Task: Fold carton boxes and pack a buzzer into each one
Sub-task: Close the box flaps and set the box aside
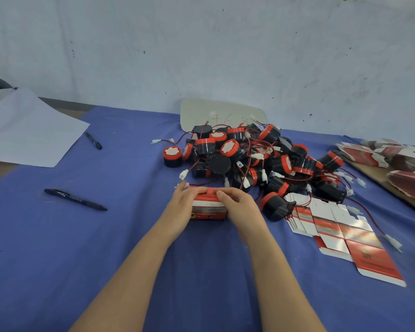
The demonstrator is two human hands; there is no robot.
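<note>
A small red and white carton box (pixel 209 210) stands on the blue cloth at the middle of the table. My left hand (pixel 182 207) grips its left side and my right hand (pixel 240 207) grips its right side, fingers curled over the top edge. Whether a buzzer is inside is hidden. Just behind lies a heap of black and red buzzers (pixel 252 156) with red wires and white plugs. One buzzer (pixel 277 206) lies on its side right of my right hand. Several flat unfolded cartons (pixel 338 228) are fanned out at the right.
Two black pens (pixel 74 199) (pixel 93 140) lie on the cloth at the left, beside a white paper sheet (pixel 27 133). More flat cartons (pixel 398 161) are stacked on a board at the far right. A pale board (pixel 201 113) leans against the wall behind the heap.
</note>
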